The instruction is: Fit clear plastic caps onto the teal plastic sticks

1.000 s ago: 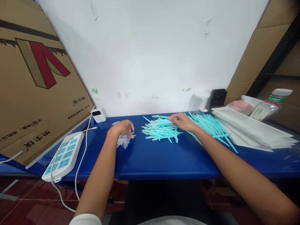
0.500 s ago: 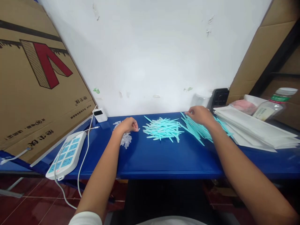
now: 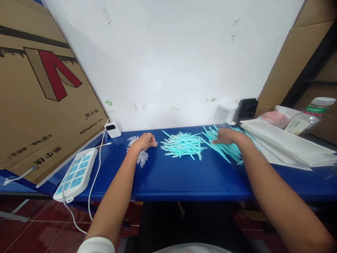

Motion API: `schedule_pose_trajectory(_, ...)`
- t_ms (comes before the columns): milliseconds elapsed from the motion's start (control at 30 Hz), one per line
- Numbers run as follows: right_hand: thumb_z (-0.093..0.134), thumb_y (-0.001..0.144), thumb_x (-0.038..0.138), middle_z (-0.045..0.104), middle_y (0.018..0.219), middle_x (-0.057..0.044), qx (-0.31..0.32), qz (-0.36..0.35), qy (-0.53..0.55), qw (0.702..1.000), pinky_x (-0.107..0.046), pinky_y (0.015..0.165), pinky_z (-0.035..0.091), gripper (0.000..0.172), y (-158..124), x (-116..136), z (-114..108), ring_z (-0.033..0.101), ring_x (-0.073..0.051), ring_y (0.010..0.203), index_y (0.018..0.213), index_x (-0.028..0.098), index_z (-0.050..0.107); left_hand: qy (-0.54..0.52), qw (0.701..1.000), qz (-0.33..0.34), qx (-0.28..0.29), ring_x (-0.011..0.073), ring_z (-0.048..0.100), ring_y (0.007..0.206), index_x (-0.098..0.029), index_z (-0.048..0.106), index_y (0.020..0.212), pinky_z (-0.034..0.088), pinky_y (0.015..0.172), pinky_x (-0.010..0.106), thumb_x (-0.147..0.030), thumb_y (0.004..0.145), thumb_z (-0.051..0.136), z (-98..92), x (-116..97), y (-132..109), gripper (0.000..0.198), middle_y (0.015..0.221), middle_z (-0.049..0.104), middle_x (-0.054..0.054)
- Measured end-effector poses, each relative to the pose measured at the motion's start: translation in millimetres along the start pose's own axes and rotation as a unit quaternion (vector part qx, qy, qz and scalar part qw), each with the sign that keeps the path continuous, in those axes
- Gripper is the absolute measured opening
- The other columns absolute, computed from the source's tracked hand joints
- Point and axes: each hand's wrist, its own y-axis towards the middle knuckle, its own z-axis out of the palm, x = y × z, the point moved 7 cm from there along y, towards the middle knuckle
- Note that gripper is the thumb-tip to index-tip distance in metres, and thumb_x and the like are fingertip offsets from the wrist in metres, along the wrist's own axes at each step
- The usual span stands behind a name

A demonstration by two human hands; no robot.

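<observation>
My left hand (image 3: 146, 141) is closed, thumb and fingertips pinching a small clear plastic cap (image 3: 157, 143). Beneath and beside that hand lies a little heap of similar clear caps (image 3: 142, 159), partly covered by it. In the middle of the blue table is a pile of slim turquoise plastic sticks (image 3: 183, 144), with pale ends on several. My right hand (image 3: 225, 136) is at a second heap of turquoise sticks (image 3: 231, 150) on the right, its fingers drawn together and pointing down into them. What those fingertips grip, if anything, is hidden.
A white power strip (image 3: 76, 174) with cables lies at the left, near a small white device (image 3: 113, 130). White sheets or bags (image 3: 289, 140), a bottle (image 3: 309, 116), a clear container (image 3: 226, 113) and a black device (image 3: 247, 109) stand at the right. A large cardboard box (image 3: 39, 105) borders the left.
My right hand has moved down and slightly nearer over the right heap, some of whose sticks have shifted. My left hand stays almost in place, holding the cap.
</observation>
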Motion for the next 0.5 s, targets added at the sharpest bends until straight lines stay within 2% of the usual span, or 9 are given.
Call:
schedule_pose_trajectory(33,0.074,0.079,0.061,0.065,0.065,-0.013,0.03,0.001,-0.022,0.999,-0.037,0.065,0.047,0.052,-1,2,2,0.065,-0.026,0.066,0.055,0.019,0.058,-0.006,1.0,0.004,-0.009,0.0195,0.068,0.076,-0.016,0.071,0.082,0.047,0.063,0.026,-0.03,0.076,0.076,-0.9,-1,0,0.017,0.082,0.074,0.007)
schedule_pose_trajectory(67,0.072,0.082,0.059,0.067,0.068,-0.013,0.03,-0.001,-0.029,0.999,-0.037,0.066,0.047,0.049,-1,3,1,0.065,-0.027,0.067,0.057,0.018,0.059,-0.013,1.0,0.008,-0.019,0.0191,0.068,0.076,-0.016,0.07,0.083,0.048,0.064,0.026,-0.031,0.077,0.075,-1.9,-3,0,0.017,0.082,0.074,0.007)
schedule_pose_trajectory(200,0.068,0.088,0.049,0.073,0.089,-0.02,-0.022,0.005,-0.008,1.0,-0.039,0.074,0.049,0.036,0,5,-8,0.07,-0.032,0.081,0.073,0.016,0.065,-0.061,0.997,0.02,-0.048,0.0165,0.066,0.069,-0.016,0.064,0.086,0.047,0.06,0.024,-0.028,0.084,0.067,-6.3,-12,-4,0.012,0.077,0.072,0.005)
schedule_pose_trajectory(300,0.058,0.096,0.044,0.073,0.104,-0.025,-0.047,0.014,0.009,0.999,-0.04,0.081,0.049,0.033,0,3,-13,0.07,-0.033,0.093,0.083,0.014,0.065,-0.094,0.992,0.039,-0.073,0.015,0.066,0.067,-0.017,0.061,0.089,0.047,0.059,0.023,-0.025,0.086,0.064,-11.2,-22,-8,0.01,0.081,0.073,0.005)
schedule_pose_trajectory(367,0.05,0.101,0.042,0.073,0.103,-0.025,-0.057,0.021,0.022,0.998,-0.038,0.08,0.049,0.033,-1,2,-15,0.07,-0.031,0.091,0.088,0.015,0.063,-0.106,0.989,0.06,-0.089,0.0143,0.067,0.067,-0.017,0.06,0.09,0.049,0.063,0.024,-0.025,0.088,0.063,-13.7,-26,-9,0.009,0.086,0.075,0.006)
schedule_pose_trajectory(433,0.043,0.104,0.041,0.074,0.092,-0.021,-0.066,0.029,0.048,0.996,-0.036,0.073,0.048,0.033,-2,3,-17,0.069,-0.027,0.078,0.091,0.016,0.06,-0.115,0.984,0.081,-0.109,0.0141,0.067,0.067,-0.017,0.06,0.09,0.051,0.066,0.025,-0.026,0.088,0.063,-15.0,-27,-7,0.009,0.088,0.075,0.007)
schedule_pose_trajectory(500,0.042,0.104,0.042,0.072,0.077,-0.015,-0.115,0.026,0.092,0.989,-0.034,0.066,0.047,0.031,-5,6,-24,0.064,-0.023,0.064,0.092,0.017,0.057,-0.129,0.978,0.098,-0.127,0.014,0.067,0.067,-0.018,0.06,0.091,0.052,0.068,0.026,-0.029,0.089,0.065,-14.5,-26,-4,0.012,0.088,0.075,0.006)
